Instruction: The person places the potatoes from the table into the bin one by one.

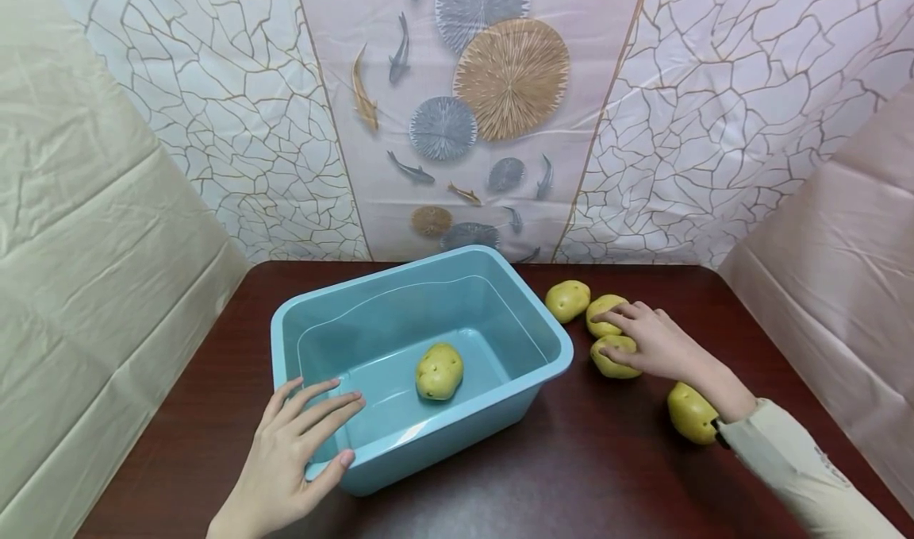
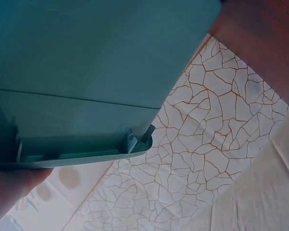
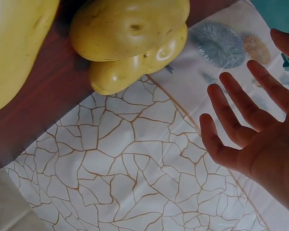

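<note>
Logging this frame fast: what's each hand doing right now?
Left hand: open, fingers resting on the tub rim.
Right hand: open, fingers spread over two potatoes, gripping neither.

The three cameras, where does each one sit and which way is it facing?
Head: worn high, looking forward and down at the blue tub, potatoes on the table, both hands and a sleeve.
Left wrist: under the left hand, facing the tub's outer wall.
Right wrist: by the right hand, its fingers spread, facing potatoes.
Shared: head and left wrist both show the tub.
</note>
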{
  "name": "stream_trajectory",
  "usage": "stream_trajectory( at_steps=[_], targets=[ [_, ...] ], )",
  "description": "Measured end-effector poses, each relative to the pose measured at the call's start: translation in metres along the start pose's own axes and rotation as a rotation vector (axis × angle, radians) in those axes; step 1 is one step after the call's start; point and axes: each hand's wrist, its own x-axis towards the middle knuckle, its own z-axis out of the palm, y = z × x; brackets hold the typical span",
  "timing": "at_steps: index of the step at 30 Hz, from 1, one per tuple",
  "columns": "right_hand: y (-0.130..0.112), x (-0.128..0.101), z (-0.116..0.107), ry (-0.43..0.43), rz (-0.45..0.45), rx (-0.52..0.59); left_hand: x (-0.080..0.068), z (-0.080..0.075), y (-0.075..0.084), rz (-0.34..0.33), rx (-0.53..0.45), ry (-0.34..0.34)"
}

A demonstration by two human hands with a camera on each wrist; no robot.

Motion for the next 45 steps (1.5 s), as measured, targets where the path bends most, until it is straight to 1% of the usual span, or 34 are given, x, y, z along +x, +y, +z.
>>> stream_trajectory(
  at_steps=[6,10,14,23,30,37,45],
  targets=[
    [0.003,-0.002,0.002,-0.069,0.023,-0.028,0.0,0.0,0.0,0.0,0.002,-0.004],
    [0.007,-0.003,0.004,-0.103,0.023,-0.059,0.0,0.0,0.0,0.0,0.002,-0.004],
    [0.009,-0.004,0.007,-0.105,0.017,-0.073,0.0,0.0,0.0,-0.003,0.001,-0.006],
    [0.014,-0.005,0.012,-0.125,0.034,-0.062,0.0,0.001,0.0,-0.003,0.005,-0.009],
    [0.015,-0.006,0.015,-0.134,0.032,-0.059,0.0,0.0,0.0,-0.002,0.005,-0.011],
    [0.017,-0.008,0.019,-0.16,0.009,-0.089,-0.001,0.0,0.0,-0.003,0.006,-0.01],
    [0.02,-0.009,0.021,-0.169,-0.026,-0.117,-0.001,0.001,-0.001,0.009,-0.002,0.005]
  ],
)
